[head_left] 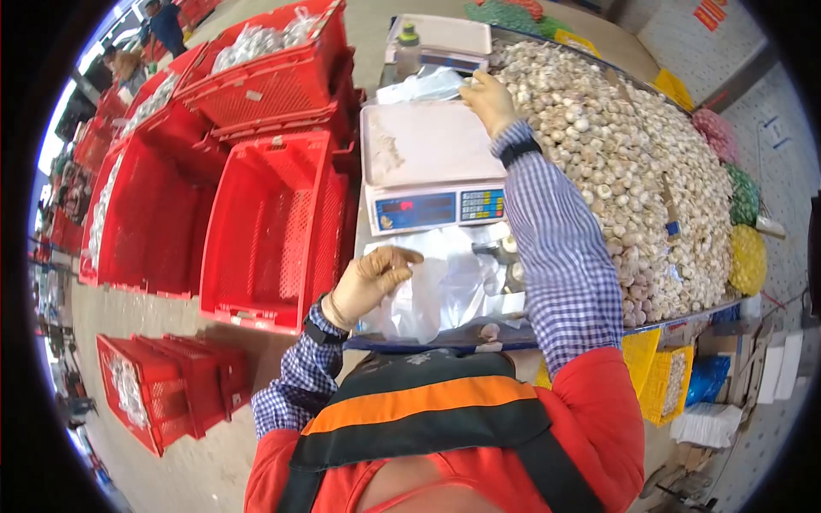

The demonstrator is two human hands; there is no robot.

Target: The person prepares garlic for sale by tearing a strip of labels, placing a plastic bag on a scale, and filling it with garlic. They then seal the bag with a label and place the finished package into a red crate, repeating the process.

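My left hand (368, 282), in a pale glove, is in front of the scale with thumb and fingers pinched at the edge of a clear plastic bag (419, 301). More thin plastic lies around that bag on the near table edge. Beyond the scale, my right hand (492, 103), also gloved, has its fingers curled at the edge of a stack of clear plastic bags (428, 85). Between the hands stands a digital scale (428, 145) with red digits lit; its pan carries only some dry skin flakes. A large heap of garlic bulbs (616, 171) lies to the right.
Red crates (274, 222) stand at the left, some holding bagged garlic (265, 43). A second scale (445, 36) and a bottle (409, 51) are at the back. Filled net bags (747, 261) line the heap's far side. Yellow crates (667, 385) sit lower right. People (164, 26) are far left.
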